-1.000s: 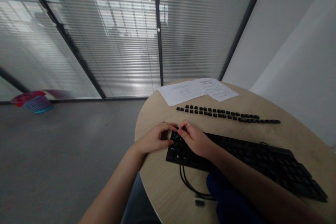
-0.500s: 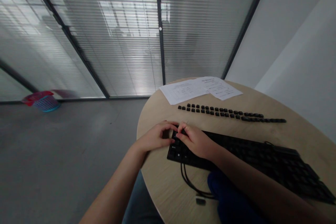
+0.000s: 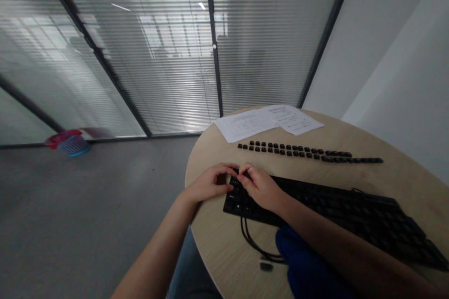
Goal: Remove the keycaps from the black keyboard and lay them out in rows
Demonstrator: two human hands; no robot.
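Basket [image 3: 72, 144]: one, red and blue, standing on the floor [image 3: 140, 205], well out to the left of the left hand [image 3: 210, 183].
Left hand: one, curved, with thumb and forefinger parted around the left end of the keyboard [image 3: 326, 198]. Best used as a brace: hold that corner firmly against the worktop [image 3: 210, 154] to stop any slide or tilt.
Right hand [image 3: 259, 189]: one, with thumb and forefinger drawn close over the keys, just beside the left fingertips; cannot tell whether pinching anything. Work one key at a time, grip evenly on both sides, keep any push or pull straight, avoid twisting.
Cable [image 3: 271, 259]: two dark strands, leaving the keyboard's near edge below the right hand.
Small dark piece [image 3: 266, 266]: one, just beside the cable, below the right hand; too dim to name.
Paper sheets [image 3: 245, 125]: apparently two, printed, overlapping, beyond both hands.
Loose keycaps [image 3: 282, 152]: two rows beyond the right hand, stretching rightward; roughly sixteen in the farther, twenty in the nearer, blurring together at the right end.
Keyboard: one, black, left end between both hands, reaching rightward partly under the right forearm [image 3: 333, 237].
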